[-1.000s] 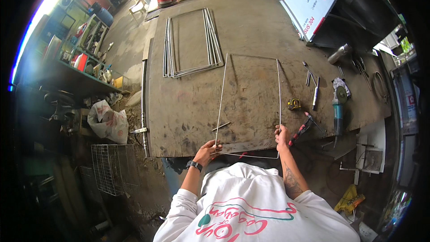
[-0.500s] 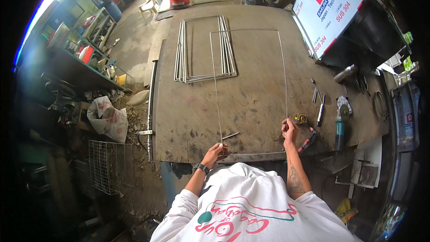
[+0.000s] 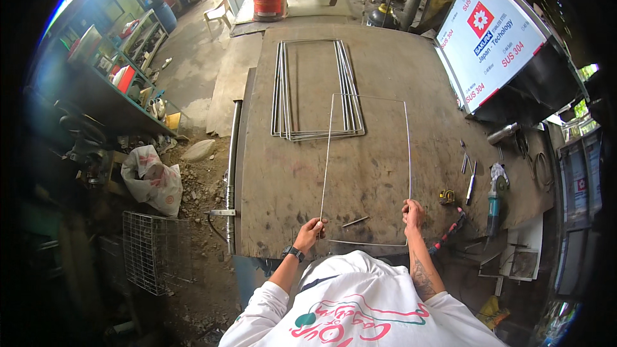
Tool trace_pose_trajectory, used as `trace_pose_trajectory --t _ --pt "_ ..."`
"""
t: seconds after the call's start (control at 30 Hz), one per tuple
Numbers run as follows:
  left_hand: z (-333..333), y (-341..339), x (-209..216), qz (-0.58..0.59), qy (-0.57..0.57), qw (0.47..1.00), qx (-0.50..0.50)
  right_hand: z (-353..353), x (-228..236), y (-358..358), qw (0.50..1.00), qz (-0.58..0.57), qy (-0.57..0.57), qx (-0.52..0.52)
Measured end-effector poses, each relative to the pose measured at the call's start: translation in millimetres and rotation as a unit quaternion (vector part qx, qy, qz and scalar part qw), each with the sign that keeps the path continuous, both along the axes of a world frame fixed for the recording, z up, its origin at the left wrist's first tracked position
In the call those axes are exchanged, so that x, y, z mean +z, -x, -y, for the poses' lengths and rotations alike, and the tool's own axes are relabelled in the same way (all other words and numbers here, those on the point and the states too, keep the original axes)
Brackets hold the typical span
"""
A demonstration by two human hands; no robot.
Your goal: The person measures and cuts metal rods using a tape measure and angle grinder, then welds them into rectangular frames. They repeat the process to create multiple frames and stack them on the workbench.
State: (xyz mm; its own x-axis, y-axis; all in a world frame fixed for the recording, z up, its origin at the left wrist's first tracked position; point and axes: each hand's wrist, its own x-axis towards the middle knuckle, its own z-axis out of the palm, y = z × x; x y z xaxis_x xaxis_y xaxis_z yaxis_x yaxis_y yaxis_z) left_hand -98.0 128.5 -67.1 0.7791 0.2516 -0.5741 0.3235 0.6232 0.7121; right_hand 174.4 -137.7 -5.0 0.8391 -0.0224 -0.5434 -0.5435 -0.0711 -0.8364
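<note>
A thin rectangular metal rod frame (image 3: 326, 160) is held up by its two long sides over the near part of the worktable (image 3: 295, 180). My left hand (image 3: 310, 235) grips its left side near the close end, fingers closed around the rod. On the opposite side, my right hand (image 3: 412, 214) is closed on the right rod. Between the hands, a short metal rod (image 3: 355, 222) lies on the tabletop. Farther off rests a stack of several similar rod frames (image 3: 321, 135), slightly fanned out.
To the right lie a tape measure (image 3: 447, 197), a red-and-black hand tool (image 3: 452, 230), a white pen-like tool (image 3: 471, 186) and a teal angle grinder (image 3: 493, 211). A film-covered metal box (image 3: 514, 87) stands at the far right. A pipe (image 3: 232, 173) runs along the table's left edge.
The held frame has tipped, and its far end now appears lower and narrower. Both hands keep their grip. The whole view has shifted, so the table sits lower in it.
</note>
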Motion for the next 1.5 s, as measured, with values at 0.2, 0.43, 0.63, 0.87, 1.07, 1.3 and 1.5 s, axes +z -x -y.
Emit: trace_pose_trajectory --t 0.2,0.43,0.63,0.87,1.07,1.3,1.5 --pt "-47.3 -51.2 15.5 -0.012 -0.129 0.992 0.014 -63.2 11.2 -57.4 0.995 0.070 0.040 0.063" --pt "-138.9 -143.3 -0.5 -0.021 -0.341 0.934 0.106 -178.5 -12.4 -160.5 0.970 0.162 0.136 0.121" --pt "-207.0 -208.5 4.8 -0.079 -0.475 0.865 0.141 -272.6 -41.6 -227.4 0.920 0.274 0.232 0.159" --pt "-250.6 -242.6 5.3 -0.143 -0.565 0.798 0.154 -337.3 -97.4 -269.1 0.872 0.411 0.226 0.140" --pt "-256.8 -244.1 1.4 -0.183 -0.635 0.739 0.131 -352.7 -107.6 -269.4 0.860 0.410 0.255 0.163" --pt "-251.8 -239.5 -8.6 -0.174 -0.635 0.732 0.178 -356.6 -104.7 -255.7 0.860 0.418 0.249 0.154" --pt "-258.0 -234.7 -4.9 -0.207 -0.648 0.719 0.142 -356.3 -100.2 -247.9 0.839 0.433 0.267 0.194"
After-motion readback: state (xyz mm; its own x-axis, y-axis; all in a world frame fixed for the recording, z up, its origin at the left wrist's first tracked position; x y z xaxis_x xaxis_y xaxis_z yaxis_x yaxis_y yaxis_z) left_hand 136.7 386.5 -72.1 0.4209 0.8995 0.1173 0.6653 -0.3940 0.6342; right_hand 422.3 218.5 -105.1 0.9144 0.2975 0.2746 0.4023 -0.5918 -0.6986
